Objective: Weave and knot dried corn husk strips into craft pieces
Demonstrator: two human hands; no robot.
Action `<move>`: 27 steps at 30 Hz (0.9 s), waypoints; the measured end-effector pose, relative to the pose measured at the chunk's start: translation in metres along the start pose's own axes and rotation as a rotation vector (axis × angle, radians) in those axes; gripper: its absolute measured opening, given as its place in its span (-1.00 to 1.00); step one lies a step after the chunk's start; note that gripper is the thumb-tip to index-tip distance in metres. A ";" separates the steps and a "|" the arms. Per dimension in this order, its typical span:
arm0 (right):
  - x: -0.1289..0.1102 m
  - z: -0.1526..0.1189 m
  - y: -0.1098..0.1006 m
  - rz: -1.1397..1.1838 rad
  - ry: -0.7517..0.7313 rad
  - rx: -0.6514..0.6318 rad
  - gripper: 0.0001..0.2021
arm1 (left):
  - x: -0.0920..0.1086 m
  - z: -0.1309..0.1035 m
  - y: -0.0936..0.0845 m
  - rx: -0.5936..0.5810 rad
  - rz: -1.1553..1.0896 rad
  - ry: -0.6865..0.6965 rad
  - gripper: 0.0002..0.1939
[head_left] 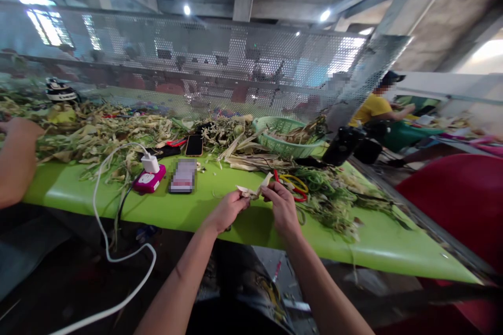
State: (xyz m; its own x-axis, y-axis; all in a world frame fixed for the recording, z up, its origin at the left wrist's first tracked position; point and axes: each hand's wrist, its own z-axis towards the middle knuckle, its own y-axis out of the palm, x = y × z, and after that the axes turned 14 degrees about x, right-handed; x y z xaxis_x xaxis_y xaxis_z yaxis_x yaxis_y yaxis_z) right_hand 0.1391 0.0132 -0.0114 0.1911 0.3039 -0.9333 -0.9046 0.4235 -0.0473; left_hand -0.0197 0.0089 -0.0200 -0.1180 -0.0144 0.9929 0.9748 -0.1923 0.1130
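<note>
Both hands are working above the tabletop (396,248), on the near side of the green basket (281,147) and slightly to its left. The left hand (232,206) is pinching one end of a pale leaf strip (265,182) between thumb and fingers, almost no gap showing. The right hand (281,202) is gripping the other end the same way, its fingertips closing on the piece. The strip is stretching between them, nearer the person than the basket.

Red and yellow loops (305,187) are lying beside the right hand, in front of the basket, and a green tangle of stems (330,200) is spreading to the basket's near right. Long pale husks (253,161) are resting just before it. To the left of the basket, a dark phone (194,145) is lying near a second phone (183,177); farther left, a pink box (146,182) is carrying a white plug (150,164). A heap of dry leaves (98,138) is covering the tabletop well left of the basket, where another person's arm (18,162) is reaching in. A mesh screen (196,70) is standing behind the basket.
</note>
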 end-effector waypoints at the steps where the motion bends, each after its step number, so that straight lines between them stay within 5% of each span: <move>1: 0.000 0.001 -0.001 -0.004 0.008 -0.008 -0.76 | 0.000 0.000 0.000 0.001 0.016 0.007 -0.70; 4: -0.005 0.003 -0.005 -0.095 -0.081 0.063 -0.77 | -0.002 0.000 -0.001 0.034 0.080 0.042 -0.73; 7: -0.022 0.004 -0.009 -0.329 -0.417 0.140 -0.68 | -0.008 0.002 0.000 0.067 0.114 0.063 -0.77; 10: -0.041 0.004 -0.007 -0.482 -0.636 -0.127 -0.75 | -0.016 0.006 0.003 0.059 0.044 0.033 -0.75; 13: -0.048 0.008 0.002 -0.536 -0.618 -0.344 -0.91 | -0.020 0.007 0.005 0.063 0.025 0.019 -0.73; 16: -0.042 0.016 0.010 -0.476 -0.520 -0.372 -0.90 | -0.017 0.006 0.004 0.021 0.030 0.044 -0.71; 20: -0.032 0.026 0.013 -0.363 -0.399 -0.261 -0.85 | -0.008 0.002 0.003 -0.047 0.065 0.061 -0.71; 27: -0.026 0.025 0.020 -0.331 -0.414 -0.023 -0.83 | -0.002 -0.002 0.000 -0.080 0.125 0.106 -0.73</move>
State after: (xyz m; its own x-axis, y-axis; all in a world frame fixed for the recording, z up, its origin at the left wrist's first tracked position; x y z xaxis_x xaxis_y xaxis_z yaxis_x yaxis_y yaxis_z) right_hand 0.1260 0.0353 0.0212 0.5981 0.4709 -0.6485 -0.7777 0.5365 -0.3276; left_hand -0.0193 0.0069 -0.0218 -0.0197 -0.1456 0.9892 0.9656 -0.2595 -0.0189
